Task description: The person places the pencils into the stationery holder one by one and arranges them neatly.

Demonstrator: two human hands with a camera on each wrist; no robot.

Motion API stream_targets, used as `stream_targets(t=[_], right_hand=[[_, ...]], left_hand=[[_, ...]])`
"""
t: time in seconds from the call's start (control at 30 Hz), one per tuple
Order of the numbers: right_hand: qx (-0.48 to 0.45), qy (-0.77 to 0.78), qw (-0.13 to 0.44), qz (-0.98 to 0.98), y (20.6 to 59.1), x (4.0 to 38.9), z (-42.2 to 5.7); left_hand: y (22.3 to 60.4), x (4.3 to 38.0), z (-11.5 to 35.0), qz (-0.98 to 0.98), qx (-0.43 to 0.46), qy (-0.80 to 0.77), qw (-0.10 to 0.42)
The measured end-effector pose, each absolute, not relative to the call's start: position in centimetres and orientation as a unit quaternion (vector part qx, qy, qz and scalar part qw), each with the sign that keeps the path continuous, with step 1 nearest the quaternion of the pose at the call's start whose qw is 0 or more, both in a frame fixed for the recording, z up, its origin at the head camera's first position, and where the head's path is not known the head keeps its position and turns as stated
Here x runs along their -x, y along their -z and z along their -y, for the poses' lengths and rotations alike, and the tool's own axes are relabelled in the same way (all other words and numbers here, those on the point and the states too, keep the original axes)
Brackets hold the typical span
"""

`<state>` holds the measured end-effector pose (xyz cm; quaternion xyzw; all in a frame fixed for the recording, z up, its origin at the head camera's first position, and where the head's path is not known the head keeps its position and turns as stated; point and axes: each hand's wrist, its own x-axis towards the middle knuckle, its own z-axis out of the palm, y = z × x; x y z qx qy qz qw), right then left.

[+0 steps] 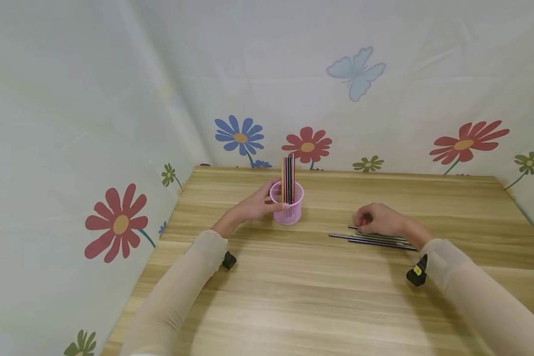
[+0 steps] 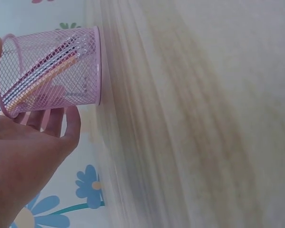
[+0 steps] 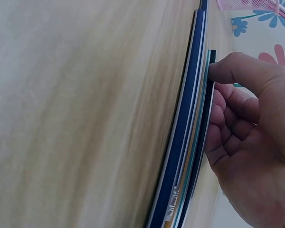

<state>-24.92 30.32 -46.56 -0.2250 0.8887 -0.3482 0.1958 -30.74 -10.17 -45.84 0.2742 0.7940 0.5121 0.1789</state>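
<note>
My left hand (image 1: 255, 205) holds a pink mesh pencil cup (image 1: 288, 216) by its side, thumb near the front of the rim and fingers round the back. The cup stands upright on the table with a bunch of pencils (image 1: 288, 178) in it, dark ones among yellow and red. To the right, my right hand (image 1: 382, 220) is low over several loose pencils (image 1: 374, 241) lying side by side. Seen from the right wrist, its thumb and curled fingers pinch a dark pencil (image 3: 199, 142) near one end. Beside that pencil lies a navy one (image 3: 184, 104).
The wood-grain table (image 1: 293, 291) meets a pale wall sheet (image 1: 271, 89) printed with flowers and a butterfly at its back and left edges. Small black devices are strapped at both wrists, the right one (image 1: 416, 276) hanging below the sleeve.
</note>
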Motion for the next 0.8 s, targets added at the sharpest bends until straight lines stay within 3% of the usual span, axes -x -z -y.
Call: stream_targets(t=[0.5, 0.8], right_hand=[[0.231, 0.336, 0.158, -0.899, 46.3, 24.2, -30.2], [0.243, 0.36, 0.115, -0.894, 42.8, 25.3, -29.6]], left_hand=[[45.8, 30.8, 10.4, -0.789, -0.275, -0.522, 0.167], [46.4, 30.8, 10.3, -0.781, -0.275, -0.533, 0.171]])
